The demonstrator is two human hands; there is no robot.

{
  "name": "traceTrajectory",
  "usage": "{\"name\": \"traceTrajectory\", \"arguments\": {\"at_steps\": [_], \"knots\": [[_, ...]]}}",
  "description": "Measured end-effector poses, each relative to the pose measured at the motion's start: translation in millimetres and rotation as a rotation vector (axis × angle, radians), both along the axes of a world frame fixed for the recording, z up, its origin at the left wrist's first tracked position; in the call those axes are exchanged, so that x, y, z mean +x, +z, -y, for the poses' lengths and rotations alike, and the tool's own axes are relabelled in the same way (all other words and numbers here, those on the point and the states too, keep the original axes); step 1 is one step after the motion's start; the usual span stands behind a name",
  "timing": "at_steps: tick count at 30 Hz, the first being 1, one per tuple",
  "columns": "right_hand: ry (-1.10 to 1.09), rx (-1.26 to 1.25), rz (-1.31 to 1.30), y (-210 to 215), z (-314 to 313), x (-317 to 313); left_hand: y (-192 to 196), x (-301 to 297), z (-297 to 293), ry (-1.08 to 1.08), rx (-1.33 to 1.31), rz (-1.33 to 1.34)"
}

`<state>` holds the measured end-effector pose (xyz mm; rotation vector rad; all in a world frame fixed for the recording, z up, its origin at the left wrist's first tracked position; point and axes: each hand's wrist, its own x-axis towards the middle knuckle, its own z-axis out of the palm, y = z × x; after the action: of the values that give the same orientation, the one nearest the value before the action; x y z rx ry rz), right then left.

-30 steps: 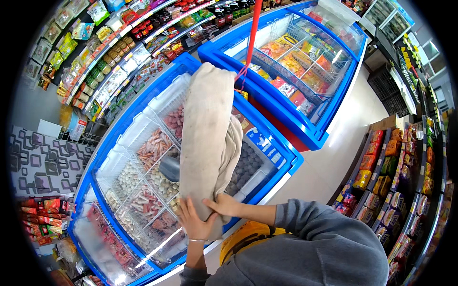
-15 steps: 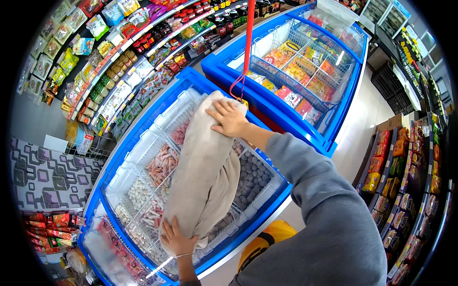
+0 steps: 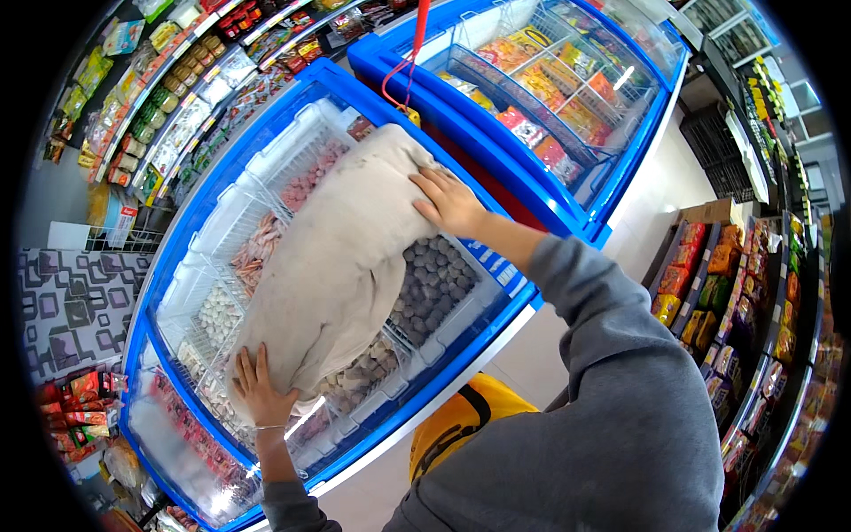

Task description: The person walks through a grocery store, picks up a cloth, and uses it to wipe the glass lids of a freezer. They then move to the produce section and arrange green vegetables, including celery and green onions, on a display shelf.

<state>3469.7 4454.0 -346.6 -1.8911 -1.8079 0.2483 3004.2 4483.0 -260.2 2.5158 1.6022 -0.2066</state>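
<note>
A thick beige cloth cover (image 3: pixel 328 230), folded and bunched into a long bundle, lies slantwise over the glass top of a blue-rimmed chest freezer (image 3: pixel 151 310). My left hand (image 3: pixel 261 387) rests on its near left end with the fingers spread. On the far right end, my right hand (image 3: pixel 448 204) lies with fingers stretched out along the cloth's edge. Below the glass, wire compartments hold grey balls (image 3: pixel 434 288), pink balls (image 3: pixel 310 177), white balls (image 3: pixel 220 312) and orange-and-white sticks (image 3: pixel 257 248), partly covered by the cloth.
A second blue freezer (image 3: pixel 567 217) with bagged food adjoins at the far right. A red pole (image 3: pixel 420 31) with a cord stands between the freezers. Packet shelves (image 3: pixel 177 106) run along the left; snack racks (image 3: pixel 709 284) stand at right. A yellow garment (image 3: pixel 470 417) hangs at my front.
The cloth bundle lies wider and flatter, covering more of the pink balls and sticks. My right hand has slid to its right edge. The whole view has shifted.
</note>
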Motion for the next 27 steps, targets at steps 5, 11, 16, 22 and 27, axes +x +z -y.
{"name": "traceTrajectory", "arguments": {"at_steps": [5, 11, 16, 22, 27], "knots": [[-0.171, -0.068, -0.027, 5, 126, -18, -3, -1, 22, -0.157, -0.011, 0.027], [-0.410, -0.253, -0.140, 14, 236, -65, -2, 5, 58, -0.324, -0.020, 0.081], [-0.588, -0.234, -0.127, 3, 225, -87, -7, -4, 63, -0.311, -0.008, 0.056], [-0.378, 0.053, -0.067, -22, 170, -83, -7, -31, 60, -0.180, 0.030, 0.052], [-0.123, 0.146, 0.080, 1, 46, -86, -3, -59, 83, 0.037, 0.080, -0.006]]}}
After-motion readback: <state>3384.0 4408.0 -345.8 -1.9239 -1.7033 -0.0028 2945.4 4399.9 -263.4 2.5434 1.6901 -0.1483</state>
